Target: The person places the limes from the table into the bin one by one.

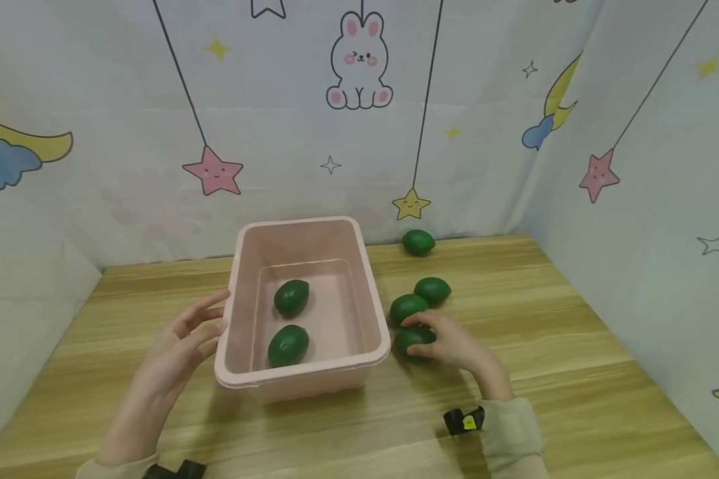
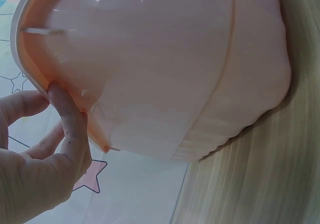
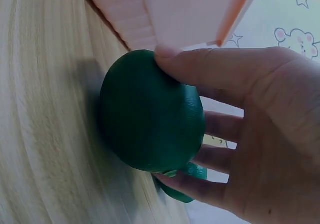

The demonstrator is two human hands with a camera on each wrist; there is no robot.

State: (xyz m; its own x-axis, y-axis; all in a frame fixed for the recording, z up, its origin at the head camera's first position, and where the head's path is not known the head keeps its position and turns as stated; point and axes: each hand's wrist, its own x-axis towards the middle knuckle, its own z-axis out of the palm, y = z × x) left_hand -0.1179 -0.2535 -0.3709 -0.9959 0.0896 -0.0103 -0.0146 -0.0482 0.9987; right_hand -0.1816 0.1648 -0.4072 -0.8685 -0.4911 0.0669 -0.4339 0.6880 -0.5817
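Pale cloth walls [image 1: 287,133], printed with a rabbit, stars and moons, are hanging behind and to the right of a wood-grain table [image 1: 575,372]. Near its back edge, left of the middle, a pale pink, rounded-rectangular plastic bin [image 1: 236,379] is standing, with two dark-green, lime-shaped fruits [image 1: 288,345] lying inside. Angling up from the table's near left corner, the left hand [image 1: 182,339] is touching the bin's left rim with its fingertips — a loose contact, the fingers spread and slightly bent. Across from it, the right hand [image 1: 454,339] is reaching leftward, palm facing the bin, its thumb and fingers curling round the nearest loose green fruit [image 1: 406,340] and spanning its width. That fruit is sitting just beside the bin's near right corner; whether it is touching the table I cannot tell. Two matching fruits [image 1: 433,291] are lying just beyond — and another green fruit [image 1: 418,243] is resting by the back edge.
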